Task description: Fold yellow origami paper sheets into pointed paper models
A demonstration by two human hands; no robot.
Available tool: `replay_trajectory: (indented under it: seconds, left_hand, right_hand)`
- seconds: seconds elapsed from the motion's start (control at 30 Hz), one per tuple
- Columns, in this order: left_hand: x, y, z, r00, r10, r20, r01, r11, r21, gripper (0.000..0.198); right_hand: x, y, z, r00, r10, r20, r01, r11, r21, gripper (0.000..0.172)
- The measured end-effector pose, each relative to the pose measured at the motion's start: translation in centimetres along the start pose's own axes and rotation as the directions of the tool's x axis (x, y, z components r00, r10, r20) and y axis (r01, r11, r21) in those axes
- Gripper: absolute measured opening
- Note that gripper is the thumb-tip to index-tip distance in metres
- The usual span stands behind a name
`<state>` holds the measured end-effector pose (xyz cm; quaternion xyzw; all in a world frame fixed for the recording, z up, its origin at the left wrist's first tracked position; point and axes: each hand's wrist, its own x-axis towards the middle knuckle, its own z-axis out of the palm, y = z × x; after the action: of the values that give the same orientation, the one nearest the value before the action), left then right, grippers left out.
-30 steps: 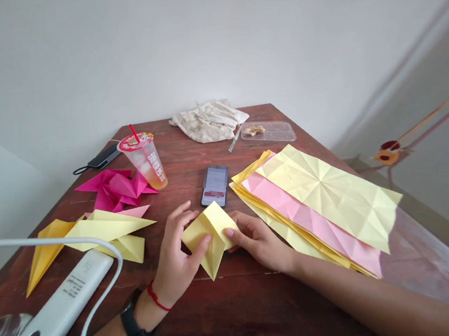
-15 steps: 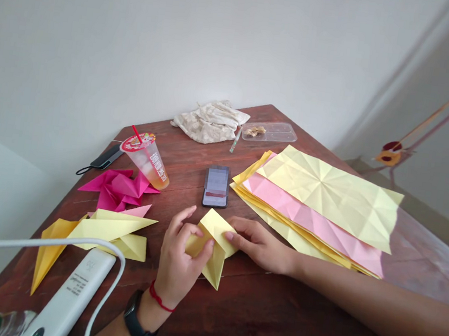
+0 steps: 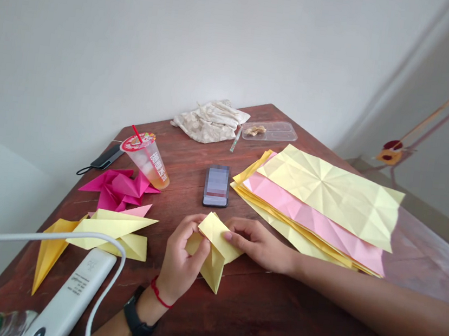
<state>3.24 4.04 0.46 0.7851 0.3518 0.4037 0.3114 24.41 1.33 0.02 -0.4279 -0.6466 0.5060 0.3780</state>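
I think the folded yellow paper point(image 3: 215, 251), which is on the near side of the phone point(image 3: 217, 186), may crease in a wrong place if I pull its flap unevenly. My left hand point(image 3: 181, 254), fingers curled, pinches its left side; my right hand point(image 3: 259, 244), almost closed, pinches the right side with the thumb on top.

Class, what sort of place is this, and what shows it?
Probably an indoor room, perhaps at home: a reddish-brown wooden table stands beside a plain pale wall, bearing creased yellow and pink paper sheets.
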Motion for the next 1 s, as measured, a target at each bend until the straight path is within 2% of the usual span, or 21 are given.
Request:
replay_trajectory:
  seconds: [0.17,0.33,0.53,0.77,0.87,1.0]
  left_hand:
    - [-0.5,0.6,0.0,0.998,0.019,0.057,-0.019,1.000,-0.003,0.014]
    - [-0.6,0.9,-0.2,0.995,-0.083,0.056,0.087,0.994,-0.068,0.013]
    - [-1.0,0.5,-0.2,0.982,-0.191,0.007,0.191,0.977,-0.089,0.023]
    - [-1.3,1.3,0.2,0.991,-0.107,0.078,0.107,0.994,0.004,0.013]
    - [-1.3,1.6,0.3,0.992,-0.083,0.098,0.080,0.996,0.034,0.013]
    - [-1.3,1.8,0.2,0.993,-0.092,0.069,0.086,0.993,0.084,0.014]
  right_hand:
    - [0.0,-0.1,0.1,1.000,-0.002,-0.020,0.003,0.999,0.037,0.041]
    - [0.2,0.1,-0.2,0.997,-0.079,-0.014,0.080,0.997,0.025,0.041]
    - [0.2,0.3,-0.2,0.997,-0.078,-0.014,0.079,0.996,0.033,0.044]
    - [0.1,-0.3,0.2,1.000,0.015,-0.012,-0.013,0.996,0.088,0.044]
    - [0.1,-0.5,0.3,1.000,0.005,-0.009,-0.004,0.995,0.103,0.045]
    - [0.2,-0.5,0.2,1.000,-0.023,-0.018,0.024,0.998,0.057,0.045]
